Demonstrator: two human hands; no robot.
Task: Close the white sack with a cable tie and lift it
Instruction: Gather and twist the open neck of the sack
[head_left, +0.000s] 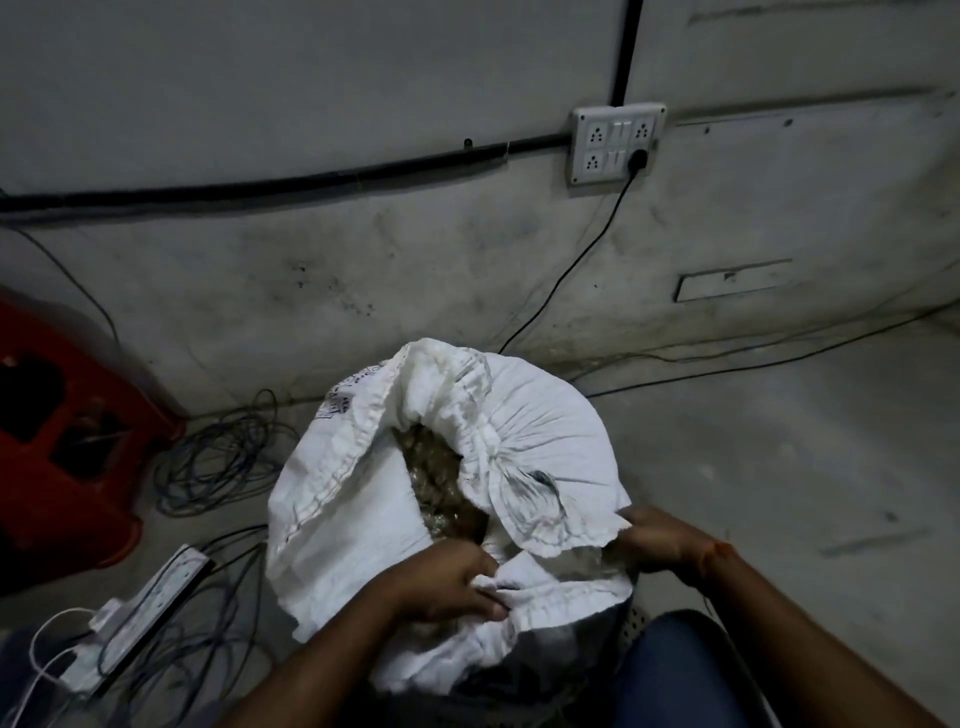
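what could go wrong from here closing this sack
The white sack is still wide open with brownish contents showing, so tilting it may spill them. Both the left hand and right hand pinch only the rim, which may slip. Loose cables nearby could snag feet when lifting.

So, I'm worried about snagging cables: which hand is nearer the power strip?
Left. The left hand grips the sack rim on the side toward the power strip; the right hand grips the rim on the far side.
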